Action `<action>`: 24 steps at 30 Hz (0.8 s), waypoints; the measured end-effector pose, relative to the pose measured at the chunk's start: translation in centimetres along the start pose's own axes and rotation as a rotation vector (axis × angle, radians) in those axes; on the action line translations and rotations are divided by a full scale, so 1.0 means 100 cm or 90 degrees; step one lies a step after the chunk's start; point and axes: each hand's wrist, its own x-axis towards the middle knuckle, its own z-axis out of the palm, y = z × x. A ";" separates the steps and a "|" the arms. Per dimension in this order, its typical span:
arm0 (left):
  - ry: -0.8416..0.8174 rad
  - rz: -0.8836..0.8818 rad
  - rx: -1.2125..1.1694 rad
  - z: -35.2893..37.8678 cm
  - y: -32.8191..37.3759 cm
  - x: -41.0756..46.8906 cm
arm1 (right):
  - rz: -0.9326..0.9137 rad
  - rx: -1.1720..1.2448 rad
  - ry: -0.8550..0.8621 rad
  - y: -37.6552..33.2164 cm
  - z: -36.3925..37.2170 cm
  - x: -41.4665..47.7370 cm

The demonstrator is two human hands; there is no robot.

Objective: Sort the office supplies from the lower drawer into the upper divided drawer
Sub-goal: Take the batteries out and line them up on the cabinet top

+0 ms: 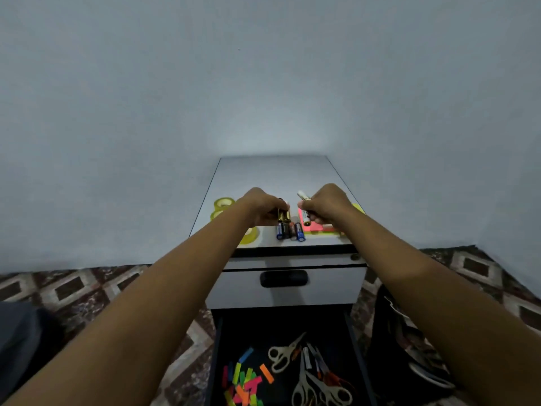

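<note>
Both my hands are stretched over the top of a small white cabinet (275, 177). My left hand (262, 206) grips a couple of gold and black batteries (283, 215). My right hand (328, 205) grips a white marker (304, 200) that sticks out above and below the fist. Several more batteries (289, 230) lie on the cabinet top near its front edge, just below my hands. The upper drawer (287, 285) with a black handle is closed. The lower drawer (289, 323) is pulled out and holds scissors (282, 354), pens and colourful paper strips (244, 382).
Yellow tape rolls (224, 203) sit on the cabinet top at the left. Pink and yellow sticky note pads (314, 227) lie at the right, partly under my right hand. A dark bag (404, 347) stands on the patterned floor right of the drawer. A plain wall is behind.
</note>
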 end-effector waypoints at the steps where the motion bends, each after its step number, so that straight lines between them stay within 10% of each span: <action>1: 0.020 0.007 0.016 -0.001 0.002 0.006 | -0.002 -0.018 0.008 -0.001 0.003 0.007; 24: 0.034 -0.031 0.224 0.019 -0.006 0.077 | -0.060 -0.272 0.057 0.007 0.041 0.068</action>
